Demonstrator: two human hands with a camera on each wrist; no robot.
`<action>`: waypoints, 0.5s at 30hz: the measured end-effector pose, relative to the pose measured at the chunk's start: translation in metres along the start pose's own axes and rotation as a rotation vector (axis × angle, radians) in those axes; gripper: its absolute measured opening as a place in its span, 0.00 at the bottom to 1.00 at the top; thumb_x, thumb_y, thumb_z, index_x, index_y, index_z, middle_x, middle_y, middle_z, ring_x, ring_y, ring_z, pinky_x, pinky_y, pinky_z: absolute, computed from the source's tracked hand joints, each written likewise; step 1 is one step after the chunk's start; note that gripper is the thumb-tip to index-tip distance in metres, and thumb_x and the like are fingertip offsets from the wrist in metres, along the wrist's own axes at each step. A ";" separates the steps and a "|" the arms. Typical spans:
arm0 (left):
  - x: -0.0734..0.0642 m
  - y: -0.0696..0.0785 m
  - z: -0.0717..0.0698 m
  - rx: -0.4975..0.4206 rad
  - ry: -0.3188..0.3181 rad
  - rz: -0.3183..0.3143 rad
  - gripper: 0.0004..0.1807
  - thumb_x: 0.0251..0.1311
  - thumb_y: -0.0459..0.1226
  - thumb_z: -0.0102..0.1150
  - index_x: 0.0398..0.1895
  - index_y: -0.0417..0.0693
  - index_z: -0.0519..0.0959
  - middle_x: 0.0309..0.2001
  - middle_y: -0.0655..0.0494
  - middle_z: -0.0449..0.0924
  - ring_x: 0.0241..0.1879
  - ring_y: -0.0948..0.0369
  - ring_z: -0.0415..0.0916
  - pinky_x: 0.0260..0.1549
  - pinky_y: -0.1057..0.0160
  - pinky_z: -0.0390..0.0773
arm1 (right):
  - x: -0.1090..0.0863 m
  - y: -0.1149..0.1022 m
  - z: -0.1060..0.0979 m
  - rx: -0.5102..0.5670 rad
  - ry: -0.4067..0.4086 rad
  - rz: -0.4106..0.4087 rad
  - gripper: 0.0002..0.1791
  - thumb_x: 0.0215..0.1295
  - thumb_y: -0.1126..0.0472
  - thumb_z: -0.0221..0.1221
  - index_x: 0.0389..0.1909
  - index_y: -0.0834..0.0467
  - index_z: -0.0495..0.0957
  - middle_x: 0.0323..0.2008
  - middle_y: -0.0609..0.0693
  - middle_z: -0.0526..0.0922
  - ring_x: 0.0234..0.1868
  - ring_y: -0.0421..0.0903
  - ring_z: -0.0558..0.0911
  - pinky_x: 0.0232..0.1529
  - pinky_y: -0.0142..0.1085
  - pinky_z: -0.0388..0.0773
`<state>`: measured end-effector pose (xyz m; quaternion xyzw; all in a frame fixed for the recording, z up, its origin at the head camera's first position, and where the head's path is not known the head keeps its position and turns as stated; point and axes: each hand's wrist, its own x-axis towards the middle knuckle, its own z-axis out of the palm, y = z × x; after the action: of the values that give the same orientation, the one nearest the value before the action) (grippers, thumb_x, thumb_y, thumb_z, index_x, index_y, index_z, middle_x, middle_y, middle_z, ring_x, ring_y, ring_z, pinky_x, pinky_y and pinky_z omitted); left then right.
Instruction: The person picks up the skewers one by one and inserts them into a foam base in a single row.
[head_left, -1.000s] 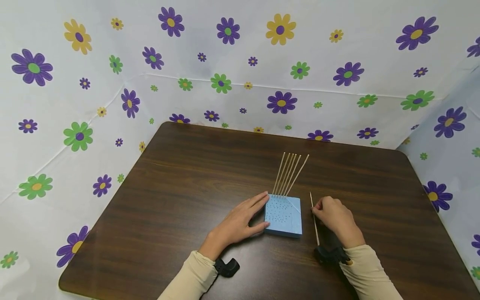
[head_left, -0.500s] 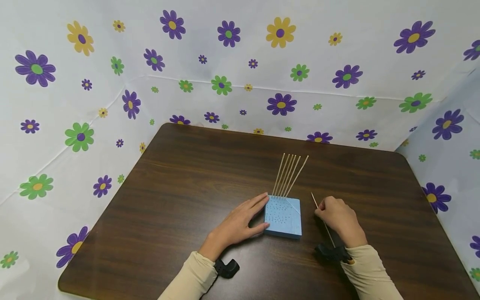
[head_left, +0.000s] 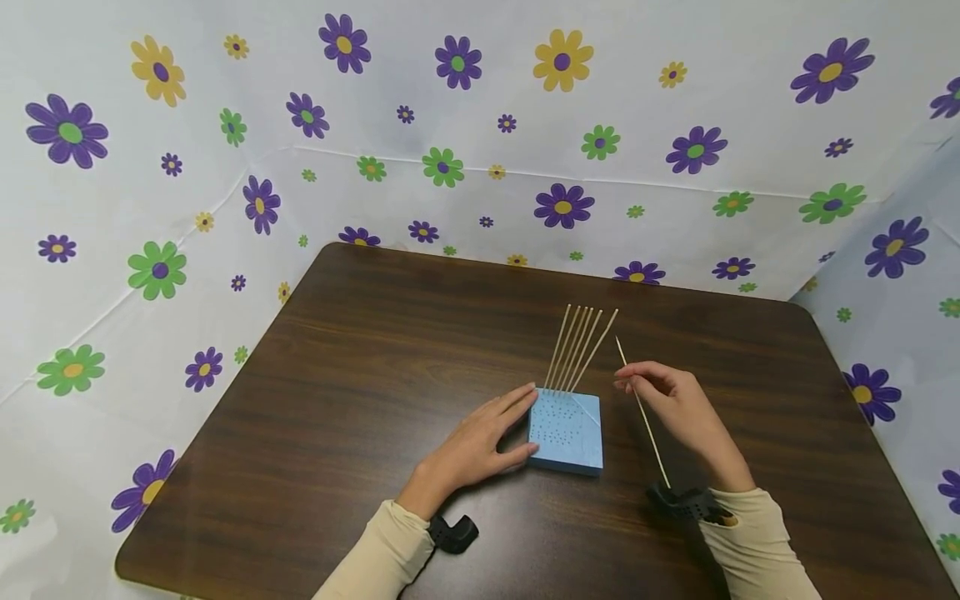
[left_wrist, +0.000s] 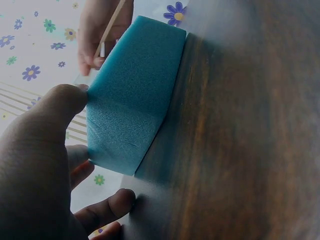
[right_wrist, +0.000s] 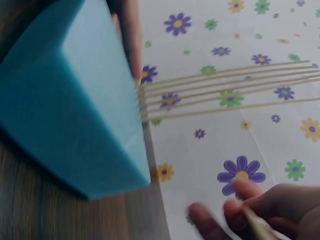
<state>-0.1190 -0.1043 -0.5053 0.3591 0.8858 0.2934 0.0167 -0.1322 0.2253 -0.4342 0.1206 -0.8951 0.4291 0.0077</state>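
Note:
A light blue foam block [head_left: 566,433] with many small holes in its top lies on the table. Several thin wooden skewers [head_left: 576,350] stand in a row along its far edge, the rightmost leaning away from the others. My left hand [head_left: 472,442] rests against the block's left side, fingers fairly straight, thumb near the front corner and index finger at the far corner. To the right of the block, my right hand [head_left: 667,400] pinches another wooden skewer [head_left: 651,433] between thumb and fingers. Its pointed tip is up and away; its other end reaches back toward the wrist.
The brown wood-grain table [head_left: 375,350] has rounded corners and extends around the block. A white flower-print sheet [head_left: 480,108] hangs behind it and at both sides. A black wrist camera [head_left: 453,535] sits on the left wrist, another black camera [head_left: 686,502] on the right.
My right hand has lifted and moved away from me with the skewer, its fingers stretching further toward the block. The skewer has tilted. The left hand and the block have stayed put.

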 end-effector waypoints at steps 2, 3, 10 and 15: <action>0.000 0.000 0.000 -0.004 -0.008 -0.010 0.43 0.75 0.58 0.53 0.86 0.56 0.51 0.85 0.61 0.49 0.82 0.57 0.55 0.77 0.45 0.63 | 0.000 0.000 0.001 0.056 0.016 -0.032 0.14 0.81 0.59 0.54 0.53 0.59 0.86 0.48 0.59 0.90 0.47 0.39 0.87 0.49 0.20 0.79; 0.000 0.000 0.000 -0.005 -0.010 -0.014 0.43 0.75 0.58 0.53 0.86 0.57 0.51 0.85 0.61 0.48 0.82 0.58 0.55 0.77 0.45 0.63 | 0.001 -0.001 0.002 0.083 0.021 -0.043 0.14 0.81 0.59 0.54 0.54 0.60 0.85 0.49 0.59 0.90 0.47 0.36 0.87 0.51 0.19 0.78; 0.001 0.000 0.001 -0.009 -0.015 -0.017 0.43 0.75 0.58 0.53 0.86 0.57 0.50 0.85 0.60 0.49 0.82 0.56 0.55 0.78 0.45 0.63 | -0.003 0.000 0.002 0.220 0.033 -0.075 0.16 0.76 0.63 0.60 0.58 0.65 0.82 0.50 0.49 0.91 0.50 0.35 0.88 0.50 0.23 0.81; 0.000 0.000 0.000 -0.015 -0.013 -0.020 0.43 0.75 0.58 0.53 0.86 0.57 0.50 0.85 0.61 0.49 0.82 0.57 0.55 0.77 0.45 0.63 | -0.003 0.000 0.003 0.207 0.168 -0.141 0.11 0.72 0.68 0.63 0.51 0.62 0.87 0.42 0.43 0.90 0.43 0.38 0.88 0.42 0.24 0.83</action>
<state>-0.1194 -0.1043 -0.5057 0.3519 0.8871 0.2974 0.0282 -0.1294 0.2232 -0.4364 0.1468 -0.8317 0.5260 0.1004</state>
